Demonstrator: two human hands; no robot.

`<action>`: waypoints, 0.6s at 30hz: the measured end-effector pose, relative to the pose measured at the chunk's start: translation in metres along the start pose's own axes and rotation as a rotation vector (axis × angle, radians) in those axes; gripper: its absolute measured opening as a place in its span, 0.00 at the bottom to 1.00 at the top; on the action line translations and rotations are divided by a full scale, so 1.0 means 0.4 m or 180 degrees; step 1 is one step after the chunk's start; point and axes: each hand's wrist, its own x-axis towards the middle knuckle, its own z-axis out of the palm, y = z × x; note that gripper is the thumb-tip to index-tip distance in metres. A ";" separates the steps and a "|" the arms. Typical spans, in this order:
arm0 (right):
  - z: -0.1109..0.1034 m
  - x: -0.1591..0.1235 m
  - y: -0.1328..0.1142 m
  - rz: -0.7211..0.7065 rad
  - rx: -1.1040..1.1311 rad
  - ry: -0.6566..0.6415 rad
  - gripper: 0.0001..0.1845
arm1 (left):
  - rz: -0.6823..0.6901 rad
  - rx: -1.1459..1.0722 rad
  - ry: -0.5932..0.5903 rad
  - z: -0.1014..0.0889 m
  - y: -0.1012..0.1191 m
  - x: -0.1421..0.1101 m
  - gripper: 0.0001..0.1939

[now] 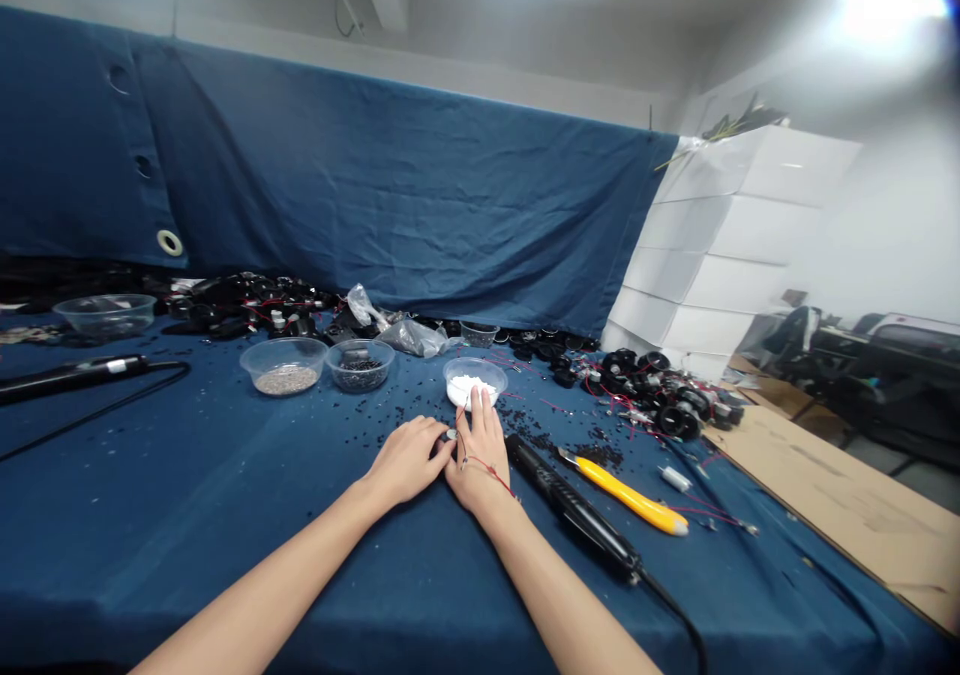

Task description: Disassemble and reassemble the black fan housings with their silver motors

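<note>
My left hand (409, 462) is closed, its thumb and fingers curled around a small wired part (451, 435) with a pale round face; most of it is hidden. Right beside it, my right hand (480, 460) reaches forward with fingers stretched out. Its fingertips are at the near side of a clear plastic bowl (493, 366) of small white pieces (466, 387); whether they touch the pieces I cannot tell. Thin red and black wires (487, 469) run across the back of my right hand.
Right of my hands lie a black corded tool (574, 510) and a yellow-handled cutter (630, 496). A small white cylinder (676, 478) with red wires is farther right. Two bowls (283, 355) (361, 365) stand left. Black wired parts (637, 385) are heaped behind, near white boxes (720, 245).
</note>
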 end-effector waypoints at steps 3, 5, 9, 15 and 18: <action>-0.004 0.004 -0.005 -0.0021 -0.0054 -0.0081 0.30 | -0.0078 0.0156 -0.0106 0.005 0.012 0.000 0.11; -0.011 0.005 -0.009 -0.0050 -0.0087 -0.0133 0.30 | -0.0133 0.0238 -0.0188 0.008 0.018 0.006 0.11; -0.025 0.004 -0.016 -0.0115 -0.0158 -0.0217 0.32 | -0.0259 0.0355 -0.0402 0.011 0.019 0.028 0.12; -0.021 0.003 -0.016 -0.0143 -0.0279 -0.0265 0.35 | -0.0368 0.0476 -0.0517 0.010 0.027 0.037 0.12; -0.012 0.003 -0.013 -0.0113 -0.0342 -0.0223 0.32 | -0.0333 0.0559 -0.0436 0.008 0.033 0.029 0.13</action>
